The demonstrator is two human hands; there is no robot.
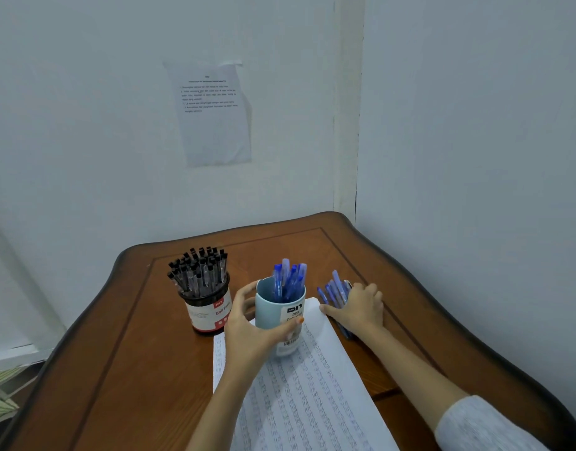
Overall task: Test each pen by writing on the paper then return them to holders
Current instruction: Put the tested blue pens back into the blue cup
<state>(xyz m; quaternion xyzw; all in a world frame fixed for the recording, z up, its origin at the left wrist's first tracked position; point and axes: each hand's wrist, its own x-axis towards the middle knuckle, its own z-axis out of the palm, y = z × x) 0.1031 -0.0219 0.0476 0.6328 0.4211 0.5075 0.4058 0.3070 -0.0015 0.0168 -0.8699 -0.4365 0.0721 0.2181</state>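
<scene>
A light blue holder [273,307] with several blue pens [288,279] stands on the far end of the written-on paper [312,392]. My left hand [250,330] grips this holder round its side, thumb across the label. To its right, several loose blue pens [333,289] lie bunched on the table. My right hand [361,309] rests over that bunch with fingers curled on the pens. A black and red holder [206,312] full of black pens [198,268] stands at the left.
The wooden table [123,353] sits in a corner, with walls close behind and to the right. A printed sheet [213,112] is taped to the back wall. The table's left edge drops off near a white frame.
</scene>
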